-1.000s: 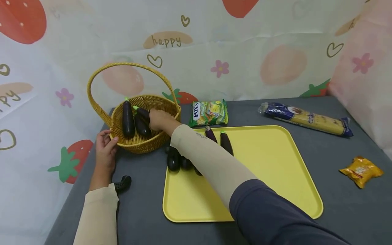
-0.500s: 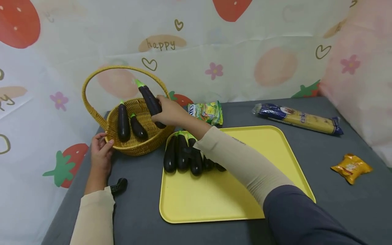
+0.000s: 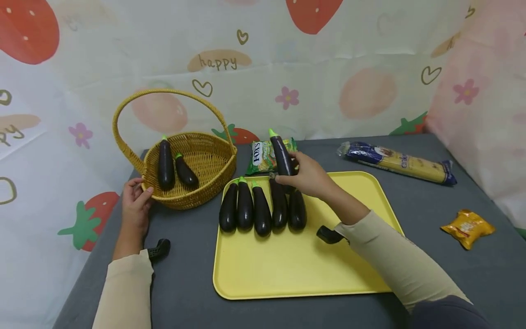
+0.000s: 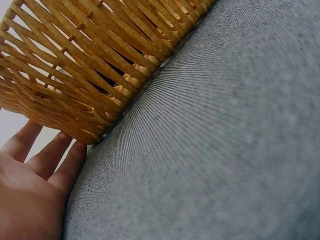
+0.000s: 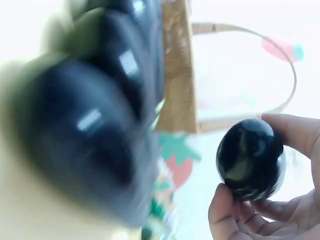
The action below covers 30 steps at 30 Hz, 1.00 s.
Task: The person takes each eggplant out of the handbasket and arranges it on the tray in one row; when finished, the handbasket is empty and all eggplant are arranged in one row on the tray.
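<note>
My right hand (image 3: 306,176) grips a dark purple eggplant (image 3: 282,157) with a green stem, held tilted over the back of the yellow tray (image 3: 279,269). In the right wrist view, thumb and fingers wrap around the rounded end of this eggplant (image 5: 250,160). Several more eggplants (image 3: 245,210) lie side by side on the tray, stems toward the back. At the left, my left hand (image 3: 137,205) holds the near left side of a wicker basket (image 3: 197,197); its fingers (image 4: 50,155) meet the woven wall. Two eggplants (image 3: 166,164) rest inside the basket.
Behind the tray lies a green FOX'S candy bag (image 3: 263,157). A long pasta packet (image 3: 398,162) is at the back right, and a small orange packet (image 3: 468,228) sits near the right side. The basket's tall handle (image 3: 170,91) arches upward before the patterned backdrop.
My right hand has lifted an eggplant out of the basket and carried it right, over the tray. The left hand stays at the basket.
</note>
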Each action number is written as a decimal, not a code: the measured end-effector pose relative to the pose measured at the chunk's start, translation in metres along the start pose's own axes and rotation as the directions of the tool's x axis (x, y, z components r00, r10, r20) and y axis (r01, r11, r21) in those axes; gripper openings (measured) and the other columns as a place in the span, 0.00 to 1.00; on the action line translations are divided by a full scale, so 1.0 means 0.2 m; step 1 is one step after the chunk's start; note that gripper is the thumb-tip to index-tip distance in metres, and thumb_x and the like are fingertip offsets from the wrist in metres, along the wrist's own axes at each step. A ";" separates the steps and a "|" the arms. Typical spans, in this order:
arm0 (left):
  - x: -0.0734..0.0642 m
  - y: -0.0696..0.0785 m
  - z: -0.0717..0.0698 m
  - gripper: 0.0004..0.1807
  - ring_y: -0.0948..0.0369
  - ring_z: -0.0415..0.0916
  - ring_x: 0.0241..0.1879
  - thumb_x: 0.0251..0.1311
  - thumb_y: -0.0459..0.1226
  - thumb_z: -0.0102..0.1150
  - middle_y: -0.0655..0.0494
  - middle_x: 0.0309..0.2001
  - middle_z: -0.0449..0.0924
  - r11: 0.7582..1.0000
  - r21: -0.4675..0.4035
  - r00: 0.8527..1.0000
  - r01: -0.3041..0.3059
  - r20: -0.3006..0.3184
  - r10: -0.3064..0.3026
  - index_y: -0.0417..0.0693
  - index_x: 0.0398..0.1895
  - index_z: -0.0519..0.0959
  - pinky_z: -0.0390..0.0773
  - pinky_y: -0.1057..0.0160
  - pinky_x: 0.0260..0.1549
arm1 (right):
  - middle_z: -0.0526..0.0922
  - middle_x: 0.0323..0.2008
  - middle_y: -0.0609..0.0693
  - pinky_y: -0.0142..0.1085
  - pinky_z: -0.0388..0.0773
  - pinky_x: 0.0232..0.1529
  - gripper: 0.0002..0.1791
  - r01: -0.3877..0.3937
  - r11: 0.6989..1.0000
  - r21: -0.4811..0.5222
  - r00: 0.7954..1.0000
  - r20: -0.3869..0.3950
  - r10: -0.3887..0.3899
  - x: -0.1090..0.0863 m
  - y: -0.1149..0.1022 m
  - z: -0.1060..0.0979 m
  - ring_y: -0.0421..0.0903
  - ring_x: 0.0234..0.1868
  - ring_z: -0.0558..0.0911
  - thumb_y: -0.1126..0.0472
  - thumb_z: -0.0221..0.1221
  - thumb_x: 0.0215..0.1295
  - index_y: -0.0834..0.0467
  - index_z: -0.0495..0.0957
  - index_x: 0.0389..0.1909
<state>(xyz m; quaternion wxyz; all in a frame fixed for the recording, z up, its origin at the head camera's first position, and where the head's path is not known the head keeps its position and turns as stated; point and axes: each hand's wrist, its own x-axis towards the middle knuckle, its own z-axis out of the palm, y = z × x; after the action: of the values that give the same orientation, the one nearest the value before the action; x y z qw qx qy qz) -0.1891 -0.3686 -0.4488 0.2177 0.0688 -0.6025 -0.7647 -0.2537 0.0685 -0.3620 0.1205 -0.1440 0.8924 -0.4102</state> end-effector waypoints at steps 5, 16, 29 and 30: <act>0.00 0.01 0.01 0.14 0.58 0.71 0.48 0.69 0.28 0.51 0.46 0.56 0.69 1.000 -0.003 1.000 0.006 -0.001 -0.006 0.46 0.54 0.64 0.74 0.69 0.37 | 0.69 0.61 0.61 0.46 0.77 0.42 0.51 -0.085 0.996 -0.021 0.996 -0.010 0.085 -0.11 0.17 -0.06 0.57 0.54 0.75 0.41 0.66 0.58 0.59 0.52 0.74; 0.00 0.01 0.00 0.14 0.58 0.72 0.48 0.69 0.28 0.51 0.46 0.57 0.69 1.000 0.004 1.000 0.007 -0.003 -0.007 0.47 0.53 0.64 0.74 0.69 0.37 | 0.73 0.57 0.64 0.50 0.73 0.48 0.56 -0.193 0.973 -0.124 0.977 0.064 0.202 -0.27 0.39 -0.02 0.58 0.54 0.76 0.33 0.64 0.54 0.64 0.55 0.72; 0.00 -0.01 0.00 0.15 0.58 0.71 0.50 0.69 0.28 0.51 0.46 0.57 0.68 1.000 -0.021 1.000 0.013 0.007 -0.013 0.47 0.54 0.63 0.74 0.68 0.36 | 0.76 0.51 0.59 0.47 0.75 0.41 0.45 -0.025 0.970 -0.242 0.998 0.046 0.037 -0.11 0.11 -0.08 0.49 0.39 0.80 0.37 0.56 0.66 0.64 0.57 0.72; 0.00 -0.01 0.00 0.15 0.58 0.72 0.49 0.69 0.28 0.50 0.46 0.57 0.68 1.000 -0.020 1.000 0.016 0.005 -0.016 0.47 0.54 0.63 0.74 0.69 0.36 | 0.77 0.48 0.57 0.46 0.74 0.41 0.43 0.015 0.970 -0.242 0.998 0.060 0.000 -0.06 0.05 -0.04 0.49 0.39 0.79 0.40 0.57 0.66 0.62 0.58 0.72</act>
<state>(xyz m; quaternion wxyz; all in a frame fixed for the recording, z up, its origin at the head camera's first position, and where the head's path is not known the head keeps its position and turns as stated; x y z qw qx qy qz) -0.1901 -0.3677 -0.4511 0.2110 0.0697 -0.5949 -0.7724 -0.2467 0.0845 -0.3623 0.1268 -0.1733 0.9314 -0.2940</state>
